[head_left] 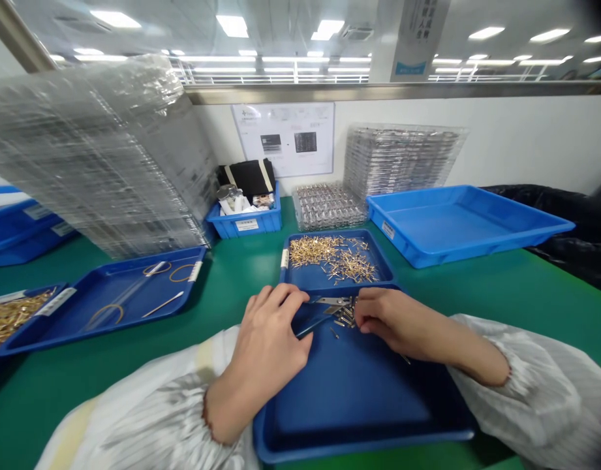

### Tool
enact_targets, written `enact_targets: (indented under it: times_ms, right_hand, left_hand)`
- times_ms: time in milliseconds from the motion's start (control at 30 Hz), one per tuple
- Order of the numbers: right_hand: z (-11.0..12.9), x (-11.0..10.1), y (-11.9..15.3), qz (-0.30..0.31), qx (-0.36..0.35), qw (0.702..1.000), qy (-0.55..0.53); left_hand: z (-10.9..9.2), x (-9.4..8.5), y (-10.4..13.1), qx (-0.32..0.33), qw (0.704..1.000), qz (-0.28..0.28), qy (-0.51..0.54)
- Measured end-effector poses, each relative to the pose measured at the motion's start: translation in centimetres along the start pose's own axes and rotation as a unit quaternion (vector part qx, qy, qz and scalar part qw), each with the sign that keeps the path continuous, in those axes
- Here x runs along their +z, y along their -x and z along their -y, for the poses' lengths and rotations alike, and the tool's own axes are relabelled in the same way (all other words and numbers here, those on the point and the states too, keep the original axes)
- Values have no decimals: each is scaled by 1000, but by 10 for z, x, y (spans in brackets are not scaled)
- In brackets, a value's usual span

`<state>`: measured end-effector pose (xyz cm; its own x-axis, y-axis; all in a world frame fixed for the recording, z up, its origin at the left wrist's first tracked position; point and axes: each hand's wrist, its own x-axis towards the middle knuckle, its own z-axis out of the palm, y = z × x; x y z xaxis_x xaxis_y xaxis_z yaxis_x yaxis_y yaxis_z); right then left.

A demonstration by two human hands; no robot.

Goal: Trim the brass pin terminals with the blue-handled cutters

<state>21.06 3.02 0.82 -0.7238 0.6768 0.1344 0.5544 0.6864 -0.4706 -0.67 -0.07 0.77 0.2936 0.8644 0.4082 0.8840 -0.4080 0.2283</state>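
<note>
My left hand is curved round the blue handles of a small pair of pliers, thumb and fingers on opposite sides. The silver jaws point right, towards my right hand, whose fingers are pinched together; anything between them is hidden. Under and beside the jaws lies a small heap of metal pins. Both hands are over the far end of a dark blue tray. Just beyond it, another blue tray carries many loose gold-coloured pins.
At left, a blue tray holds rubber bands and a swab, beside another heap of gold pins. Wrapped clear trays rise behind. A small blue bin, stacked clear trays and a large blue tray line the back.
</note>
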Motion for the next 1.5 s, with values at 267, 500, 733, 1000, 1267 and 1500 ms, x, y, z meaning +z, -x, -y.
enact_targets:
  times_ms: [267, 500, 733, 1000, 1267, 1500]
  right_hand:
    - [4, -6, -3, -150, 64, 981, -108]
    - [8, -3, -5, -155, 70, 979, -114]
    - [10, -2, -5, -172, 43, 980, -91]
    - [8, 0, -4, -147, 59, 983, -97]
    - [14, -1, -6, -212, 55, 966, -138]
    - [9, -1, -9, -228, 50, 927, -294]
  left_hand:
    - [-1, 0, 2, 15, 998, 22, 52]
    - [-1, 0, 4, 25, 998, 2, 66]
    - [-1, 0, 3, 32, 998, -7, 47]
    - [-2, 0, 3, 38, 999, -7, 38]
    - [-2, 0, 3, 80, 990, -93, 64]
    - [-6, 1, 3, 38, 976, -132, 168]
